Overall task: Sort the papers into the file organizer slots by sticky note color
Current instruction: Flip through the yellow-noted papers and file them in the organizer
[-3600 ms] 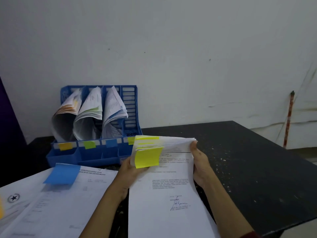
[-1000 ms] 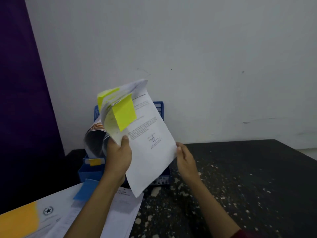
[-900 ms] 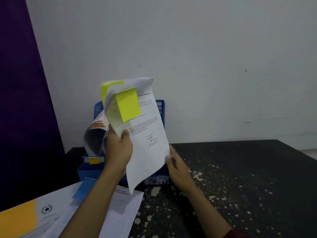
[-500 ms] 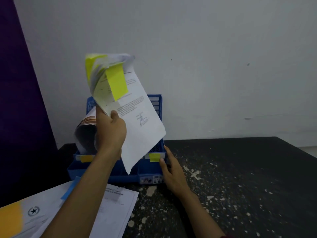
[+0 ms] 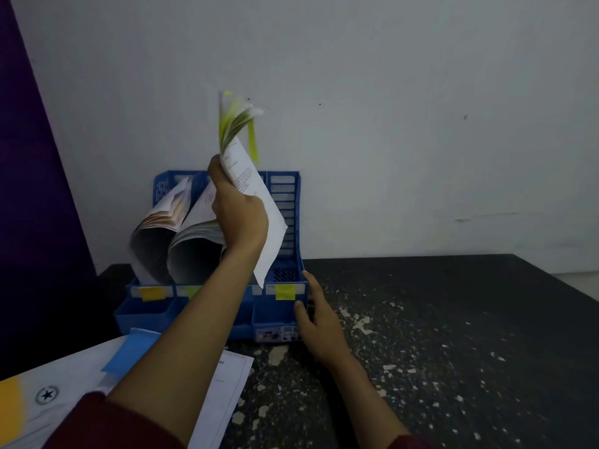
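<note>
The left hand [image 5: 240,215] keeps its fingers clenched around the bundle of papers [image 5: 272,228], which half a second ago faced the camera and is now turned edge-on at centre frame. Its yellow sticky notes [image 5: 252,144] fan out at the top. The bundle's lower corner now points down into the rightmost slot of the blue organizer [image 5: 285,202], above the slot's yellow label [image 5: 285,291]. The right hand [image 5: 319,319] stays where it was, fingers loose and pressed against the organizer's right wall, on the black table [image 5: 453,335]. Loose sheets [image 5: 227,384] lie at the lower left.
</note>
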### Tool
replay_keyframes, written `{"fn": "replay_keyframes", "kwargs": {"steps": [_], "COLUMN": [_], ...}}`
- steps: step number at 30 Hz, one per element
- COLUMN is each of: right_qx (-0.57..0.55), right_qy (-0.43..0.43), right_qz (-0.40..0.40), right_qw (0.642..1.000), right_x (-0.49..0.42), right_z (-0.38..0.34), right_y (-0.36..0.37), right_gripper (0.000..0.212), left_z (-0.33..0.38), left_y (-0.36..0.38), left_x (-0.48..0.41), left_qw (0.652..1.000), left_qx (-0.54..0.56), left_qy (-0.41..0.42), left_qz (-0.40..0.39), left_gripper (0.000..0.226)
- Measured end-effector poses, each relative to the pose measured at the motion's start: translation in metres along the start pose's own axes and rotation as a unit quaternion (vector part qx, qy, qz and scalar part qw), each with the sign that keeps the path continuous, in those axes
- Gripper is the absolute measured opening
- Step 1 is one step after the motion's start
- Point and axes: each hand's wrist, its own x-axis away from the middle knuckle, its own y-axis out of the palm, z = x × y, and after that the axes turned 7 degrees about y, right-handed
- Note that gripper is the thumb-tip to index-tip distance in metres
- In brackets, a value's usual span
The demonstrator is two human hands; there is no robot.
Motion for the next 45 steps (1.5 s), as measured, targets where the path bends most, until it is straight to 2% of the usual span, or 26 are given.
{"fn": "replay_keyframes", "kwargs": {"steps": [5,12,18,21,24,28,31,38,40,42,45], "right_qx": [0.006,0.030,0.030,0.023,0.023,0.025,0.026,0.029,0.029,0.033,0.030], "right_qy": [-0.005,-0.013,-0.017,-0.014,-0.013,-0.014,-0.010,-0.009,-0.006,-0.005,-0.008], "right_qz": [0.000,0.007,0.008,0.009,0.009,0.012,0.014,0.014,0.016,0.017,0.013], "right_qw": [1.000,0.999,0.999,1.000,1.000,1.000,1.000,0.999,0.999,0.999,0.999], "right_x": [-0.001,-0.002,-0.004,-0.003,-0.003,-0.004,-0.003,-0.003,-0.003,-0.003,-0.002], "right_z": [0.002,0.004,0.006,0.006,0.006,0.007,0.007,0.005,0.005,0.005,0.005], "right_y": [0.001,0.000,0.000,0.001,0.000,0.001,0.003,0.001,0.001,0.001,0.000], "right_gripper": [0.063,0.064,0.064,0.065,0.065,0.066,0.067,0.068,0.069,0.069,0.068], "left_z": [-0.006,-0.022,-0.024,-0.042,-0.061,-0.071,-0.070,-0.074,-0.076,-0.078,-0.079], "left_y": [0.019,0.052,0.067,0.071,0.067,0.065,0.065,0.055,0.048,0.039,0.020], "left_x": [0.002,0.010,0.007,0.013,0.024,0.030,0.027,0.028,0.026,0.028,0.039], "left_qw": [0.999,0.990,0.994,0.981,0.964,0.954,0.949,0.935,0.925,0.926,0.939], "left_qx": [-0.020,-0.059,0.030,0.066,0.034,0.034,0.080,0.011,-0.009,-0.032,-0.068], "left_qy": [0.023,0.084,0.019,-0.053,-0.114,-0.169,-0.209,-0.242,-0.260,-0.244,-0.169], "left_qz": [-0.038,-0.097,-0.108,-0.175,-0.238,-0.247,-0.223,-0.260,-0.277,-0.285,-0.291], "left_gripper": [0.059,0.076,0.066,0.057,0.040,0.031,0.032,0.042,0.032,0.016,0.017]}}
